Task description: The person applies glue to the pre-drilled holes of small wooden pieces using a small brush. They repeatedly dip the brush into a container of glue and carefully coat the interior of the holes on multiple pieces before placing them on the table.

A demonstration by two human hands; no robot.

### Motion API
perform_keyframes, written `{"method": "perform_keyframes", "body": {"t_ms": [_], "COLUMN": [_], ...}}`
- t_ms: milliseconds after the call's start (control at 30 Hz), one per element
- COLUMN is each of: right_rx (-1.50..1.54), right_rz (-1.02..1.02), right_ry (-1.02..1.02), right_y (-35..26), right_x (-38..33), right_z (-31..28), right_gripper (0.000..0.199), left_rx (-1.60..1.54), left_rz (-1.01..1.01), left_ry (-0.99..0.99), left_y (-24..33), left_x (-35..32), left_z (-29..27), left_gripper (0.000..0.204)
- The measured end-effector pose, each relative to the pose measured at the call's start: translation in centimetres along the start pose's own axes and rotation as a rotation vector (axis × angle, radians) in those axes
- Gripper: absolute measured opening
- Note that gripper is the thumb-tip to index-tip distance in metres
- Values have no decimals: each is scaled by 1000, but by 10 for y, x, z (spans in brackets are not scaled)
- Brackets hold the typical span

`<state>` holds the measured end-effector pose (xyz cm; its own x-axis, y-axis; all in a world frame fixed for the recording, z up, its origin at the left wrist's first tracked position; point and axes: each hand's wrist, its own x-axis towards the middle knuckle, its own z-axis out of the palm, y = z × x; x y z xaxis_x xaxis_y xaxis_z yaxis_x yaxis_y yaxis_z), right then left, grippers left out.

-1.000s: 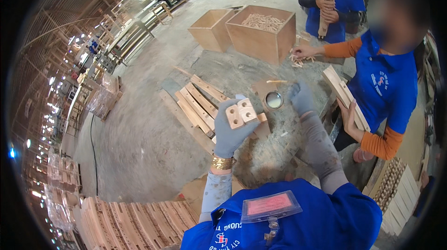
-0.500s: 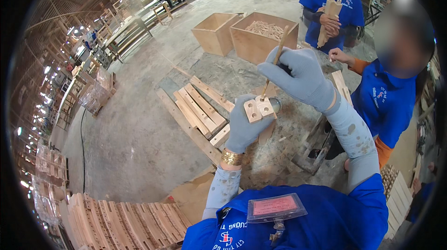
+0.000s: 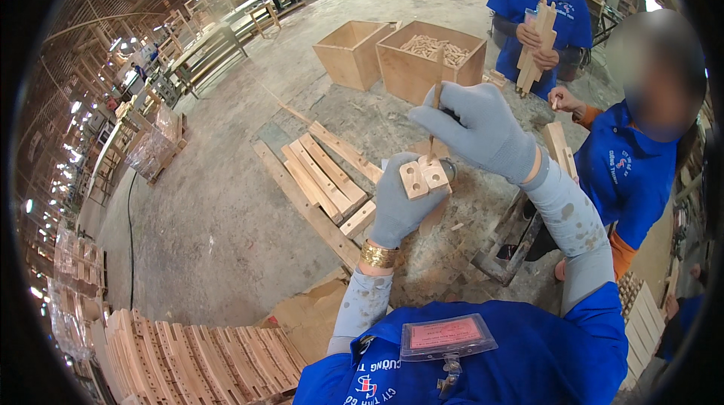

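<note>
- A big woodworking hall is stretching away, its concrete floor (image 3: 226,209) running from the near left to benches and people working far off at the top
- Two open wooden crates (image 3: 430,58) are sitting far centre, the right one holding small pale sticks; a slatted pallet piece (image 3: 324,175) is lying on the floor just left of the hands
- Shaped wooden parts are stacking up in a near-left pile (image 3: 188,356); two co-workers in blue shirts are standing at the right, the far one clutching a bundle of wooden strips (image 3: 535,43)
- The left hand (image 3: 400,205), gloved grey, is closing around a pair of small wooden blocks (image 3: 424,176), holding them side by side with holed faces up, in the middle of the scene
- The right hand (image 3: 483,130), also gloved, is pinching a thin stick (image 3: 435,115) upright just above the blocks, its lower tip at or near a hole; whether it is touching is unclear
- By my reading, the stick is being worked into a block's hole; the next move is calling for a steady left grip, the tip centring on the hole, then a straight downward push
</note>
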<state>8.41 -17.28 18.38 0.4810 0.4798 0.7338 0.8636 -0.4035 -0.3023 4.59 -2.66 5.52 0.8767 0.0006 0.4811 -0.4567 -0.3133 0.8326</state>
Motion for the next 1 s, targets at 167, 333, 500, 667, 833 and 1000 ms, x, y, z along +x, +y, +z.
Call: {"method": "perform_keyframes", "body": {"t_ms": [167, 333, 500, 667, 833, 1000], "right_rx": [48, 222, 246, 116, 265, 202], "right_rz": [142, 346, 385, 303, 393, 291], "right_ry": [103, 258, 229, 143, 293, 162], "right_y": [4, 8, 12, 18, 6, 5], "right_x": [-4, -8, -11, -13, -8, -15], "right_z": [-3, -13, -11, -12, -20, -18], "right_gripper": [29, 26, 27, 27, 27, 27], "left_rx": [-8, -28, -93, -59, -33, -21], "left_rz": [-6, -22, -54, -47, -12, -25], "left_ry": [6, -5, -12, -16, 6, 8], "left_y": [-3, 1, -1, -4, 0, -1], "left_x": [0, 2, 3, 3, 5, 5], "left_z": [0, 0, 1, 3, 2, 2], "left_gripper": [54, 53, 53, 52, 52, 52]}}
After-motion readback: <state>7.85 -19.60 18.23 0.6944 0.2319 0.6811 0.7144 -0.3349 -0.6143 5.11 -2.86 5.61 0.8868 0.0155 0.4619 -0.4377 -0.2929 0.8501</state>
